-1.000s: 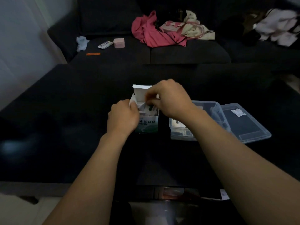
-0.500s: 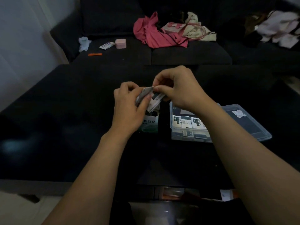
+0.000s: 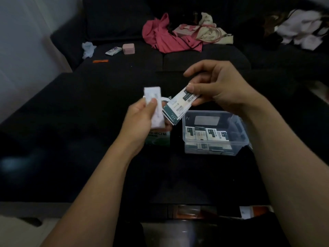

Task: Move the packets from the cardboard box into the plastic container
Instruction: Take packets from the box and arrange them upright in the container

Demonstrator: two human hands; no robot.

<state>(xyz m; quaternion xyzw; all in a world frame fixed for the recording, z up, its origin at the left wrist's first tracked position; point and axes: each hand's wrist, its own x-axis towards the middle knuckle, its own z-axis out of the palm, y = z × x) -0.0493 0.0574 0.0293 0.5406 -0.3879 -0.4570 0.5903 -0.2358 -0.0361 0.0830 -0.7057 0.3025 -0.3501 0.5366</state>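
My left hand grips a white stack of packets, held upright above the small green and white cardboard box, which my hand mostly hides. My right hand pinches a second bunch of white and green packets between thumb and fingers, tilted down to the left, just above the left rim of the clear plastic container. Several packets lie in the container.
Everything stands on a dark low table. Behind it is a dark sofa with a pink cloth, a beige bag, a pink case and a small tube. White clothes lie at far right.
Both hands lifted packets out of the box and pulled them apart into two bunches. My right hand moved right toward the container; my left hand stayed over the box.
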